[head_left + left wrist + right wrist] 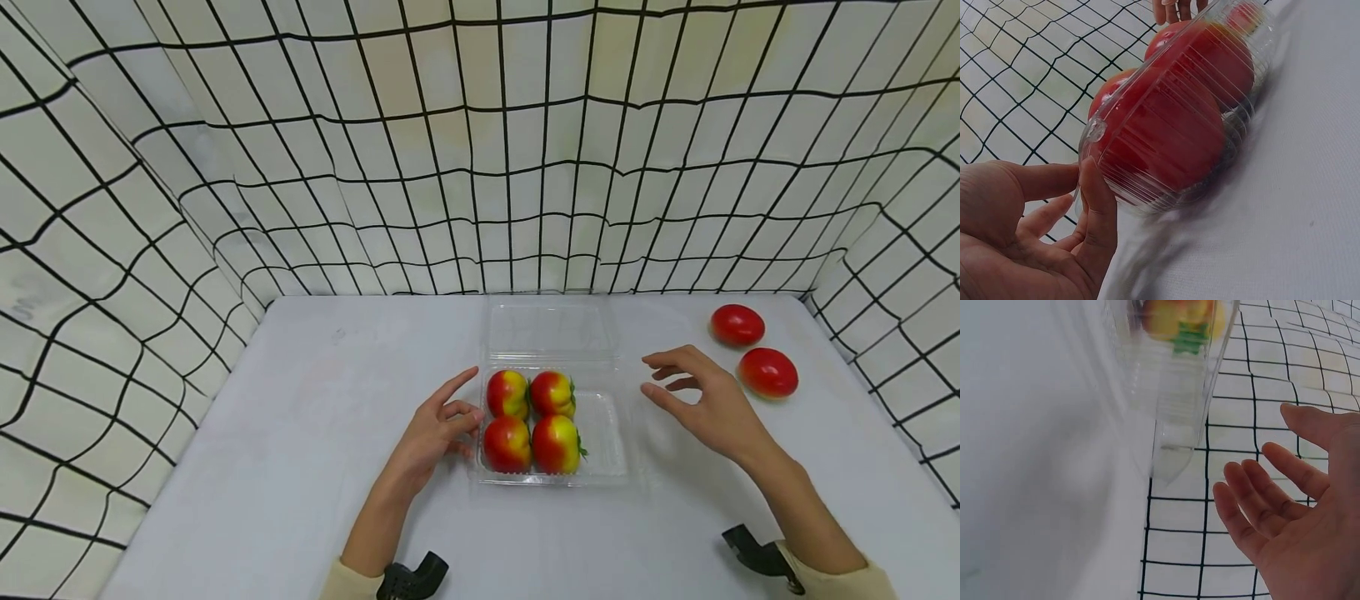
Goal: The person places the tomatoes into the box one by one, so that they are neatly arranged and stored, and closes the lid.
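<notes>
A clear plastic clamshell box [603, 433] sits on the table with its lid [551, 329] folded back. Several round red-and-yellow fruits [507, 444], some with green leaves showing, fill its left and middle part; the right part holds none. My left hand [442, 429] is at the box's left side, where the left wrist view shows thumb and finger pinching the rim [1094, 128]. To the right of the box, my right hand [697, 400] hovers apart from it, fingers loosely bent and holding nothing. The right wrist view shows that palm [1310, 531] bare.
Two glossy red oval fruits [737, 325] [768, 372] lie beyond my right hand at the table's right back. A white cloth covers the table [315, 433]. Black netting [525, 167] over pale panels closes off the back and both sides.
</notes>
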`<control>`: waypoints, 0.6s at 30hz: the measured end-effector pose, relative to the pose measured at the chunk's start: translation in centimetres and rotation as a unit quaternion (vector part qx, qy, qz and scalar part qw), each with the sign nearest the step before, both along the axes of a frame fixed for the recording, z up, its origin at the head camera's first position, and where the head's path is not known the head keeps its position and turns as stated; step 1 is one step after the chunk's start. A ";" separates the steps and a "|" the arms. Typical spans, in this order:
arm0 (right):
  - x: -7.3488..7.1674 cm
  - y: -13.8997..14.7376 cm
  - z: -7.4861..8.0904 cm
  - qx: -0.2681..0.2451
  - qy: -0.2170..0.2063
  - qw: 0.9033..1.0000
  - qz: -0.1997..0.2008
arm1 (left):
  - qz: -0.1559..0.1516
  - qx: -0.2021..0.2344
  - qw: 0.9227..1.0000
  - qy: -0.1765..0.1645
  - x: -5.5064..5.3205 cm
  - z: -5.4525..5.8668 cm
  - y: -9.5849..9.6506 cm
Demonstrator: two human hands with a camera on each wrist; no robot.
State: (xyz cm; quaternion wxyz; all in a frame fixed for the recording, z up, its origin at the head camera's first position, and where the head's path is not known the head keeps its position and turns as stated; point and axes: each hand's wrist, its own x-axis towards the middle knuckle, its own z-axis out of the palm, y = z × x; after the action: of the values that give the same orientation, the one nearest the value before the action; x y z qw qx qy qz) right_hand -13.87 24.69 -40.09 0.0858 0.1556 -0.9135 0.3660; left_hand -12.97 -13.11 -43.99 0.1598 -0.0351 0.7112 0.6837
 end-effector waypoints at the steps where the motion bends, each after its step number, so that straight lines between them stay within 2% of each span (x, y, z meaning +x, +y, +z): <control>1: 0.0 0.3 0.0 -0.004 0.003 1.000 -0.003 | 0.000 -0.001 1.000 0.000 0.0 0.0 0.0; 9: -0.3 2.5 0.1 -0.022 0.022 0.999 -0.024 | 0.003 -0.001 1.000 -0.001 0.0 -0.2 0.1; 18: -0.6 4.0 0.0 -0.018 0.005 0.998 -0.056 | 0.006 -0.001 1.000 -0.002 0.0 -0.3 0.0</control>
State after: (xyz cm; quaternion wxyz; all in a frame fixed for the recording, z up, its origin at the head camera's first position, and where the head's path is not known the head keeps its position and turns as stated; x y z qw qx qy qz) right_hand -14.44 28.71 -40.08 0.1140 0.1046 -0.9134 0.3766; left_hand -12.98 -13.07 -44.25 0.1572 -0.0405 0.7112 0.6840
